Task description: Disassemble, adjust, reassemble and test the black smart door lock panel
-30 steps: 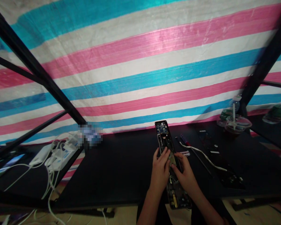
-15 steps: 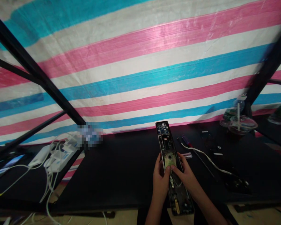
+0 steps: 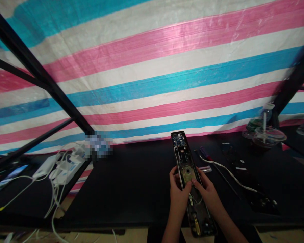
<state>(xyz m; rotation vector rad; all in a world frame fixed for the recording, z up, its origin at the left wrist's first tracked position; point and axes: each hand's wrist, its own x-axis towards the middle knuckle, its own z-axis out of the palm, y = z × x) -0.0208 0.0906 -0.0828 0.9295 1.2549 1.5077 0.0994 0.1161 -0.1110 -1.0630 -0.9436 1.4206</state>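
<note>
A long, narrow black electronic device housing [image 3: 186, 158], its inside facing up, leans over the table's front edge. A blue circuit board [image 3: 179, 139] fills its far end, a pale round-holed plate [image 3: 188, 173] lies mid-length, and a brass-coloured cylinder [image 3: 197, 224] sits near the close end. My left hand [image 3: 178, 184] grips its left side, thumb resting on the pale plate's lower edge. Opposite it, my right hand [image 3: 205, 187] holds the right side with its thumb pressed beside the other. The fingers under the housing are hidden.
Right of the housing lie a screwdriver [image 3: 205, 154], a white cable [image 3: 230, 172], a small clear item [image 3: 205, 169] and dark panel parts [image 3: 260, 199]. A lidded cup with a straw [image 3: 268, 136] stands at the back right. Chargers and a power strip [image 3: 67, 170] crowd the left.
Everything on the table, my hands included, sits slightly further right in view, as the camera has turned a little left. Both hands keep the same hold on the housing.
</note>
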